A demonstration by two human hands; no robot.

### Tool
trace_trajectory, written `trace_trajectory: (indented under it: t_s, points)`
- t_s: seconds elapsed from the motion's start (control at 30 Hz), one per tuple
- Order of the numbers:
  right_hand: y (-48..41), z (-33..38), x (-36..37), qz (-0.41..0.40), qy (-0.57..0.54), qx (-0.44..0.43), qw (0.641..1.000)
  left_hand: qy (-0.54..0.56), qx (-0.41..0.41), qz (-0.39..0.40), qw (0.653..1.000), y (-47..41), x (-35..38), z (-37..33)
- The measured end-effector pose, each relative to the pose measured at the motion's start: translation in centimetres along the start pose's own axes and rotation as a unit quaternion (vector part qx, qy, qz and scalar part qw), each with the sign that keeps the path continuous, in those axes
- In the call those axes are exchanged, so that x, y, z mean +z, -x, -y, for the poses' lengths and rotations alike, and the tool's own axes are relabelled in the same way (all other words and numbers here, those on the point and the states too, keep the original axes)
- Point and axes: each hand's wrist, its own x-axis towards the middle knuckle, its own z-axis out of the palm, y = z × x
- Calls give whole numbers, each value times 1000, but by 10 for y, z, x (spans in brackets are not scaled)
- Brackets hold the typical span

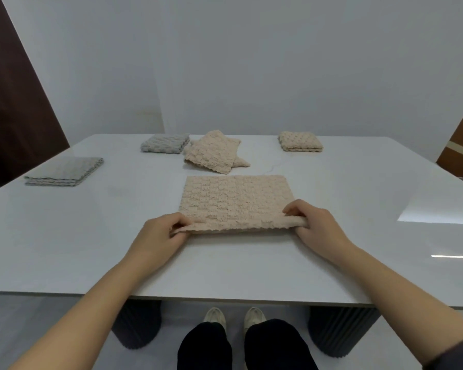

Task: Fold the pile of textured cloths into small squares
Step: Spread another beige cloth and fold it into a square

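A beige cloth (235,201) lies flat near the centre of the white table (91,236), w/ its near edge lifted off the surface. Left hand (161,233) pinches the near-left corner, right hand (316,222) pinches the near-right corner; both are closed narrow on the fabric, thumbs on top.

Step in hand, prob.: fold the near edge over to the far edge, halving the cloth.

To do it well:
- Keep both pinches level so the edge stays straight, no sag in the middle.
- Carry it up and over, not dragged, else the far half slides on the glossy top.
- Land near corners right on far corners, then check the side edges line up.
- Press the crease flat w/ palms; the bumpy weave looks springy and may pop back.

Rest of the work: a loose beige pile (214,153) sits just beyond, far-centre, not yet squared. Folded squares already lie at far right (beige stack (300,141)), far-centre-left (grey square (165,143)) and left (grey stack (64,170)). Roughly mid-task, I'd judge.
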Motion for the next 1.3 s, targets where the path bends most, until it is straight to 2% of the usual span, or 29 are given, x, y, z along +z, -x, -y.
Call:
trace_trajectory:
  t_s: [0.17, 0.33, 0.47, 0.67, 0.9, 1.03, 1.17, 1.3]
  points:
    - [-6, -11, -19, 74, -106, 38, 991, 169, -95, -15, 981, -3, -9, 5]
    - [-19, -19, -27, 112, -224, 91, 964, 221, -103, -48, 969, -15, -6, 2]
    - [-32, -19, -25, 86, -266, 110, 954, 260, -114, -66, 957, -36, -5, 1]
    - [-67, -22, -14, 27, -232, 116, 965, 154, -128, -50, 978, -77, -1, 11]
    - [-115, -33, 6, -58, -78, 110, 989, -35, -130, -85, 987, -125, 14, 19]
    - [-130, -43, 17, -41, -26, 109, 993, -118, -99, -65, 986, -137, 26, 28]
    - [-133, -54, 24, 1, 52, 91, 995, -89, -81, -52, 991, -136, 30, 42]
    - [-132, -55, 22, 15, 82, 75, 994, -112, -68, 15, 991, -139, 25, 51]
